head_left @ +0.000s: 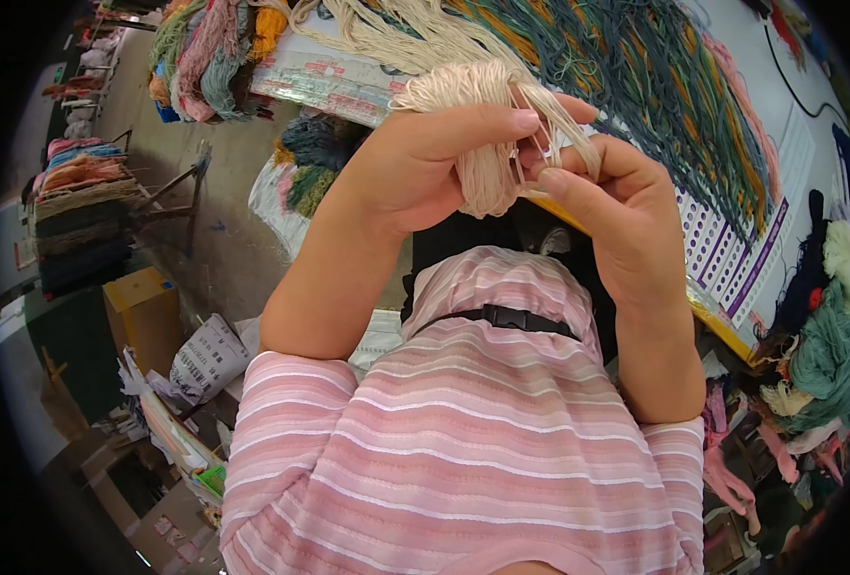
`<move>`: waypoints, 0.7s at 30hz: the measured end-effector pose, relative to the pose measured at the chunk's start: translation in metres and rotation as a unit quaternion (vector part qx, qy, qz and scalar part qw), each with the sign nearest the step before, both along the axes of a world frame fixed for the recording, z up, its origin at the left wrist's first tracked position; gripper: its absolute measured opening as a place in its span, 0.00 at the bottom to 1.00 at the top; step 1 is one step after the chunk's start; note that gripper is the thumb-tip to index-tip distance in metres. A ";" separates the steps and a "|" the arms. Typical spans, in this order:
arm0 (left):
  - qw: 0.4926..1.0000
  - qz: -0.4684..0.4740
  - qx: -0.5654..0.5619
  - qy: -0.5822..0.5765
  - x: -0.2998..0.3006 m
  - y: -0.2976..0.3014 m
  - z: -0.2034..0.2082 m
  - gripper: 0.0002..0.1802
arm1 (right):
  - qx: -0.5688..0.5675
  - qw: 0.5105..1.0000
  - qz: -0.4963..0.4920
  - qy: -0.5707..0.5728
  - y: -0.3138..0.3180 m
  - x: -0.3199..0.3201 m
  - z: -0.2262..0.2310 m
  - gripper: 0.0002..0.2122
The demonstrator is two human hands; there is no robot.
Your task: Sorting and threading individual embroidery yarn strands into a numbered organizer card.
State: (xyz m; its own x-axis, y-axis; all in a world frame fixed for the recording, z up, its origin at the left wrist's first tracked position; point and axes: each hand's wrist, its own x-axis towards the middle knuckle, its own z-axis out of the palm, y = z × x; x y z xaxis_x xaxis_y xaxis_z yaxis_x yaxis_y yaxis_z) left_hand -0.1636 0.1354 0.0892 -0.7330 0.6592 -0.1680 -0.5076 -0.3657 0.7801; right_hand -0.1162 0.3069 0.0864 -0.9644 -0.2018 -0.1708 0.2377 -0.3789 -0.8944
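Note:
A bundle of cream yarn (490, 177) hangs between my two hands in front of my body. My left hand (434, 158) is wrapped round it, with the thumb laid across the strands. My right hand (612, 187) pinches a few strands of the same yarn at its right side, thumb against the fingers. Some strands loop over the right fingers. Just beyond the hands, more long cream yarn (386, 29) lies on the table, beside a wide spread of dark teal, green and mustard yarn (626, 77).
The table (319, 79) runs across the top and down the right. A purple-and-white printed sheet (732, 254) lies on it. Coloured skeins (209, 53) hang at upper left; teal skeins (832, 355) pile at right. A cardboard box (145, 311) and a white sack (209, 359) stand at left.

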 end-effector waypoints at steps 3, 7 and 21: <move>1.000 0.016 0.004 -0.014 0.002 0.002 0.005 0.22 | 0.007 1.000 0.007 -0.010 -0.001 0.001 0.002 0.03; 0.999 0.007 0.027 -0.025 0.002 0.000 0.005 0.20 | 0.009 1.000 0.014 -0.018 -0.001 0.002 0.002 0.04; 1.000 0.002 0.021 -0.002 0.003 -0.005 0.004 0.21 | 0.019 0.999 0.043 -0.016 0.002 0.003 -0.003 0.07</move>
